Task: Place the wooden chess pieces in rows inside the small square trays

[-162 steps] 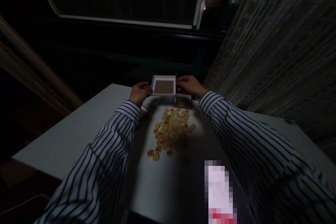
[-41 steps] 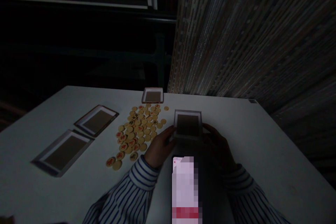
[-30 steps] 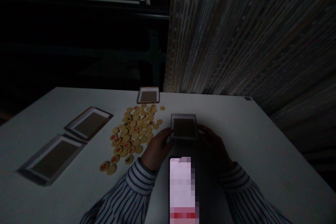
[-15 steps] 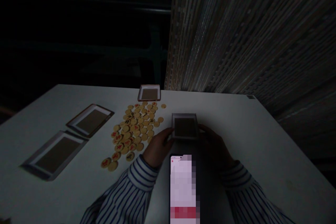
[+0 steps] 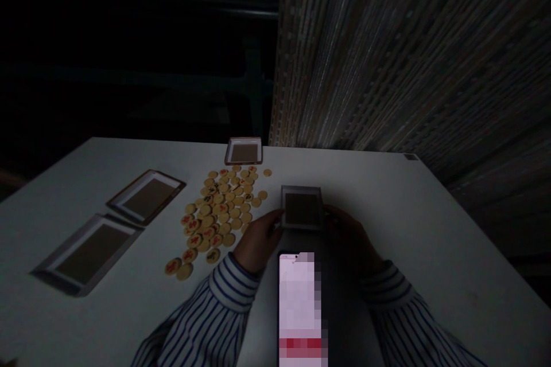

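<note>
Presently, my left hand [image 5: 257, 241] and right hand [image 5: 352, 238] hold the shallow box [image 5: 303, 207] between them, one at each side; round pieces [image 5: 207, 222] lie clustered left of my left hand.

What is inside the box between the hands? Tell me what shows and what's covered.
In the box, between the left hand and the right hand, a flat dark panel shows, too dim for detail. Anything under it is covered.
</note>
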`<action>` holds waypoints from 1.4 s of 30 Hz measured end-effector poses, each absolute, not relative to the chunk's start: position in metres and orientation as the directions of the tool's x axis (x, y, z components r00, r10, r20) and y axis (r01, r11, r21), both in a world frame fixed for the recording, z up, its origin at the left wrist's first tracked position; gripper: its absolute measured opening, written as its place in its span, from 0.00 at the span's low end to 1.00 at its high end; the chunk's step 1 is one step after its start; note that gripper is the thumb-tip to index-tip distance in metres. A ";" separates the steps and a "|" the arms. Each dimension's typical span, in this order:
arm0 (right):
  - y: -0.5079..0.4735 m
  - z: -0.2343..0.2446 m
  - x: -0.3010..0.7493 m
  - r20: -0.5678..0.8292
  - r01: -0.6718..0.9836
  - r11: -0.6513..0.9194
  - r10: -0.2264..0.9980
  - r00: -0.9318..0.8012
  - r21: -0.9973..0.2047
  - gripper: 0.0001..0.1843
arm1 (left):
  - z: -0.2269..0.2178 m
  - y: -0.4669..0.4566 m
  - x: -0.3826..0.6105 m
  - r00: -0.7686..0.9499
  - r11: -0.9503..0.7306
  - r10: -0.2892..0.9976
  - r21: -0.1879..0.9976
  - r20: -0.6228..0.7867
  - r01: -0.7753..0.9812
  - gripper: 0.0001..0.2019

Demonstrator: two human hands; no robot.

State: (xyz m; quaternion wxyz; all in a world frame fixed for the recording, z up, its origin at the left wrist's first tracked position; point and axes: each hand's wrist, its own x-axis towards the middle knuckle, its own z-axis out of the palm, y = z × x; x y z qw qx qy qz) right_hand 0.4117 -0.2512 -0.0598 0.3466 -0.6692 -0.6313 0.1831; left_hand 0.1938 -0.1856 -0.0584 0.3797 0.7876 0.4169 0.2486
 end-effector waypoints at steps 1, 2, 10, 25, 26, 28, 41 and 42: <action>-0.251 -0.060 0.412 0.202 0.731 0.049 0.972 0.123 -0.681 0.19 | -0.057 -0.186 0.194 0.530 -0.361 0.846 0.802 0.066 0.476 0.21; -0.251 -0.061 0.412 0.214 0.743 0.061 0.971 0.111 -0.666 0.19 | -0.056 -0.186 0.194 0.531 -0.355 0.846 0.798 0.053 0.486 0.21; -0.252 -0.060 0.411 0.250 0.777 0.071 0.962 0.113 -0.625 0.19 | -0.057 -0.185 0.195 0.512 -0.371 0.857 0.765 0.064 0.526 0.22; -0.254 -0.060 0.411 0.259 0.803 0.069 0.960 0.109 -0.592 0.19 | -0.056 -0.185 0.195 0.516 -0.394 0.852 0.756 0.087 0.522 0.21; -0.254 -0.060 0.411 0.260 0.806 0.068 0.959 0.109 -0.589 0.19 | -0.056 -0.185 0.195 0.519 -0.392 0.851 0.759 0.083 0.520 0.21; -0.254 -0.059 0.410 0.264 0.806 0.061 0.957 0.120 -0.589 0.19 | -0.056 -0.186 0.194 0.523 -0.386 0.849 0.763 0.075 0.517 0.21; -0.256 -0.059 0.410 0.233 0.788 0.058 0.966 0.111 -0.613 0.19 | -0.061 -0.184 0.194 0.529 -0.392 0.844 0.778 0.092 0.491 0.22; -0.256 -0.059 0.410 0.234 0.789 0.058 0.966 0.110 -0.612 0.19 | -0.062 -0.184 0.194 0.529 -0.394 0.844 0.779 0.095 0.488 0.22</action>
